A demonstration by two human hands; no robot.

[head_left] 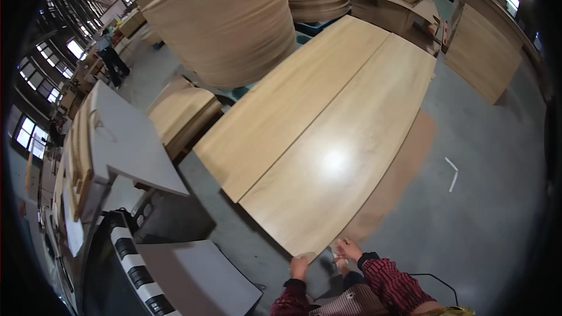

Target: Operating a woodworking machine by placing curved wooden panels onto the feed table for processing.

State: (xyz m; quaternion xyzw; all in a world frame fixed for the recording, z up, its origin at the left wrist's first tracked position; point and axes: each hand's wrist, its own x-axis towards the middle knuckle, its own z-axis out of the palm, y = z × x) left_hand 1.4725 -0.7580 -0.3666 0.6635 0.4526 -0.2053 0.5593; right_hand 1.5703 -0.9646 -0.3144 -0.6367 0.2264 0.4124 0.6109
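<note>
Two long light wood-grain boards (329, 167) lie side by side, a narrow straight seam between them. The right one has a curved outer edge, and a bright reflection shines on its surface. At its near end my left hand (299, 267) is closed on the board's corner, thumb on top. My right hand (350, 250) is closed at the same board's curved edge, a little to the right of that corner; its fingertips are partly hidden. Both forearms wear dark red checked sleeves.
Tall stacks of curved wooden panels (225, 23) stand behind the boards. A grey panel (126, 134) and a black-and-white striped edge (132, 263) are at left. Another panel (483, 52) leans at far right. A person (111, 58) stands far off at left.
</note>
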